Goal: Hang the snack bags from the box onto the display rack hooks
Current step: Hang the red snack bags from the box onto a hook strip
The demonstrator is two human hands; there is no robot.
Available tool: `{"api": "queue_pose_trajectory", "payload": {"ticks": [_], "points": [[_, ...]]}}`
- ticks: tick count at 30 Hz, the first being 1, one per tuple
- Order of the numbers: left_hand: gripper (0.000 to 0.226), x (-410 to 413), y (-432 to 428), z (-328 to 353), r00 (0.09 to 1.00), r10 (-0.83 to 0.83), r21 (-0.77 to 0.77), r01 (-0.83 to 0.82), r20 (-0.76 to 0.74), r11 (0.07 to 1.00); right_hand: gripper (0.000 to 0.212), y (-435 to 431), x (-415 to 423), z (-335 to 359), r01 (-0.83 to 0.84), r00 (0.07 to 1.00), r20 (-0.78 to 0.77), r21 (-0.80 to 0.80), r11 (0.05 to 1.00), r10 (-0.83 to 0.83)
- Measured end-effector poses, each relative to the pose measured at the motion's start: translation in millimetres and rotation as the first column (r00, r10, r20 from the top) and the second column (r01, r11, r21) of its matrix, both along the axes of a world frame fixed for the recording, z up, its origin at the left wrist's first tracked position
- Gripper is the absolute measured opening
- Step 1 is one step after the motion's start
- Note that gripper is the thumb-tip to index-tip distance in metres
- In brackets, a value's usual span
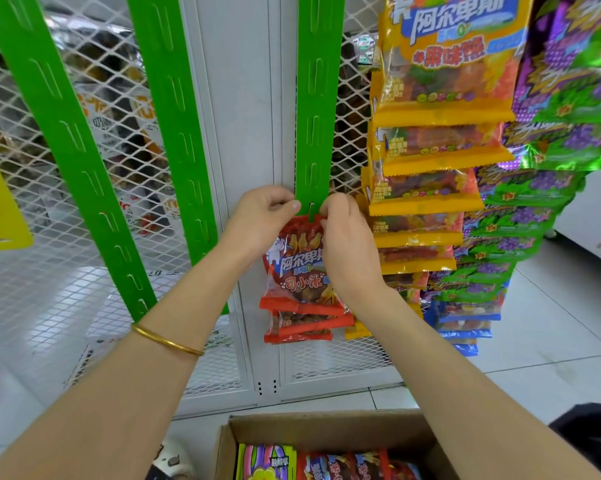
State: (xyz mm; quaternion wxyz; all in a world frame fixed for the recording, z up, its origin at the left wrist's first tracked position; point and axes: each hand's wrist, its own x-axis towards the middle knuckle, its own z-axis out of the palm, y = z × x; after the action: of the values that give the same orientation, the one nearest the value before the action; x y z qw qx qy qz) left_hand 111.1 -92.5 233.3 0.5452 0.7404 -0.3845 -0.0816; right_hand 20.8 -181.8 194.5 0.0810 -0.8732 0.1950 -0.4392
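Observation:
A red snack bag [297, 268] hangs against the middle green hanging strip [318, 109], its top at one of the strip's tabs. My left hand [261, 220] pinches the bag's top left edge. My right hand [347, 244] pinches the top right edge and covers part of the bag's front. Two more red bags [306, 323] hang just below it on the same strip. A cardboard box [330, 427] on the floor holds red snack bags [347, 465] and a purple-and-yellow bag [264, 462].
Two bare green strips [70, 150] [177, 116] hang at the left over white mesh shelving [22, 289]. Strips of orange bags [437, 150] and purple-green bags [548, 168] hang at the right. A yellow card [1, 209] hangs at far left. Tiled floor lies at the right.

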Motion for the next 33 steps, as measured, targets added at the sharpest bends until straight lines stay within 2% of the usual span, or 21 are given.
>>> {"api": "queue_pose_trajectory", "payload": {"ticks": [3,7,11,14,15,16,17,18,20,21,22,23,24,26,28,31,33], "points": [[0.011,-1.3,5.1,-12.3,1.000,-0.004,-0.038,0.004,0.002,0.999,0.014,-0.6,3.9,-3.8,0.066,0.998,0.009,-0.002,0.998,-0.066],[0.029,-11.3,18.5,-31.5,0.985,0.129,-0.095,-0.118,0.118,0.988,0.022,3.6,2.8,-10.4,0.045,0.993,0.112,-0.041,0.998,-0.040],[0.029,-22.9,26.0,-54.3,0.953,0.267,-0.126,-0.250,0.145,0.960,0.035,21.4,-20.1,-26.1,-0.083,0.969,0.240,0.096,0.992,0.058],[0.022,-22.0,26.6,-67.2,0.919,0.316,-0.085,-0.304,0.237,0.949,0.024,40.4,-44.9,-56.4,-0.037,0.981,0.195,0.115,0.993,0.014],[0.023,-20.7,26.4,-69.6,0.916,0.318,-0.067,-0.311,0.246,0.948,0.021,44.4,-51.3,-69.0,-0.042,0.987,0.164,0.222,0.974,0.006],[0.024,-20.0,26.6,-71.0,0.918,0.314,-0.056,-0.310,0.241,0.949,0.020,48.6,-55.9,-78.3,-0.056,0.990,0.142,0.396,0.916,-0.001],[0.022,-20.1,26.6,-71.6,0.924,0.306,-0.052,-0.303,0.227,0.952,0.020,51.4,-58.2,-87.7,-0.069,0.992,0.126,0.585,0.808,-0.006],[0.018,-21.4,26.8,-71.3,0.934,0.293,-0.057,-0.287,0.204,0.956,0.020,52.2,-58.1,-93.4,-0.076,0.992,0.123,0.752,0.655,-0.027],[0.009,-24.4,26.7,-70.5,0.954,0.262,-0.075,-0.253,0.147,0.964,0.020,50.8,-50.9,-96.3,-0.152,0.978,0.181,0.957,0.247,-0.101],[0.008,-25.0,26.2,-70.4,0.958,0.256,-0.076,-0.248,0.125,0.966,0.021,49.5,-45.2,-94.9,-0.236,0.961,0.236,0.972,0.016,-0.144],[0.008,-25.9,25.9,-70.3,0.961,0.255,-0.072,-0.248,0.111,0.966,0.021,49.1,-40.2,-91.9,-0.341,0.933,0.305,0.920,-0.196,-0.189],[0.010,-26.0,25.2,-70.5,0.962,0.255,-0.070,-0.249,0.098,0.966,0.019,49.7,-35.4,-89.5,-0.424,0.904,0.365,0.837,-0.347,-0.224],[0.010,-25.9,25.0,-70.8,0.963,0.255,-0.073,-0.249,0.084,0.966,0.015,51.1,-31.4,-86.8,-0.475,0.880,0.406,0.756,-0.451,-0.246],[0.010,-24.5,24.1,-73.0,0.966,0.252,-0.081,-0.247,0.057,0.966,0.015,55.2,-24.3,-82.2,-0.515,0.850,0.461,0.623,-0.589,-0.255],[0.010,-23.4,23.7,-75.7,0.971,0.238,-0.089,-0.235,0.030,0.968,0.021,58.0,-16.8,-79.6,-0.506,0.840,0.493,0.558,-0.658,-0.227],[0.010,-23.4,23.8,-76.1,0.975,0.223,-0.107,-0.223,-0.008,0.969,0.019,60.8,-6.3,-80.2,-0.479,0.838,0.515,0.542,-0.691,-0.177],[0.009,-23.4,24.9,-74.3,0.975,0.223,-0.115,-0.222,0.004,0.968,0.025,63.2,-2.0,-82.0,-0.467,0.846,0.509,0.570,-0.676,-0.156]]}}
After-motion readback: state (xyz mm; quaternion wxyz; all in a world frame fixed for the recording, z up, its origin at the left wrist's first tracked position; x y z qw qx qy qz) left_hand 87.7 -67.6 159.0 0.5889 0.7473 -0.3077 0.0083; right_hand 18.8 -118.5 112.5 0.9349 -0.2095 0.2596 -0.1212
